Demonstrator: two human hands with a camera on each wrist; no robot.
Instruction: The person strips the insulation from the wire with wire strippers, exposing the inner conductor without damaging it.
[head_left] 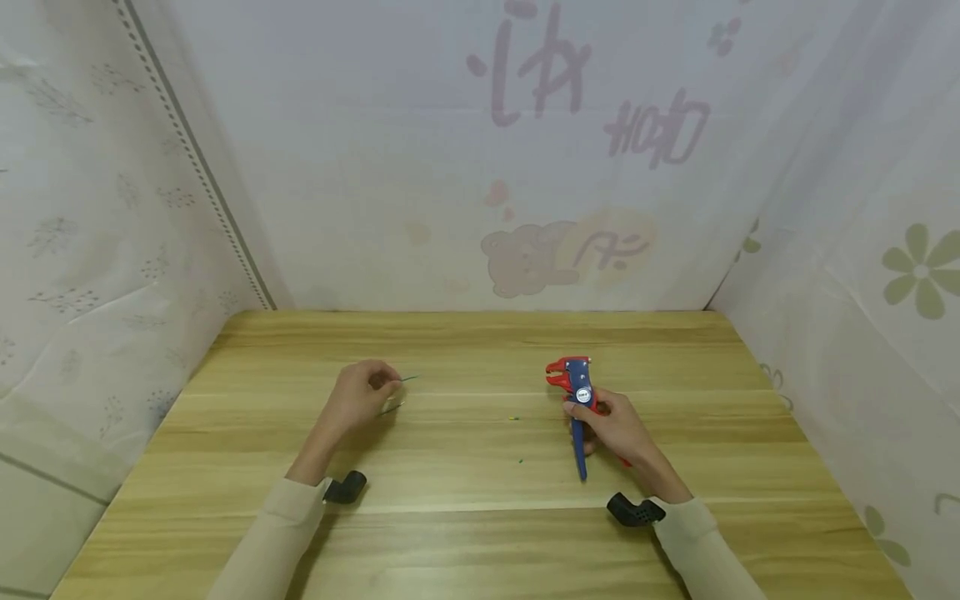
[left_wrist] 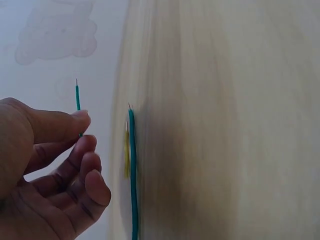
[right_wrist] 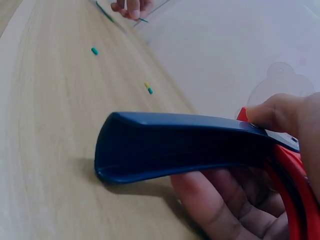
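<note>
My left hand [head_left: 365,392] pinches a short green wire [left_wrist: 77,97] between thumb and index finger; bare metal shows at the wire's upper tip. Beside that hand, another green wire [left_wrist: 133,170] and a yellow wire [left_wrist: 126,155] lie on the table, both with bare ends. My right hand [head_left: 617,427] holds a red and blue wire stripper [head_left: 579,375] by its handles, the red jaws apart and facing left. The stripper's blue handle [right_wrist: 175,145] fills the middle of the right wrist view. Nothing shows between its jaws.
Small cut bits of insulation lie between the hands: a green and yellow pair [head_left: 513,418] and a green piece [head_left: 521,461]. The wood-grain table [head_left: 465,542] meets a printed cloth wall [head_left: 375,208] at the back, with more cloth on both sides.
</note>
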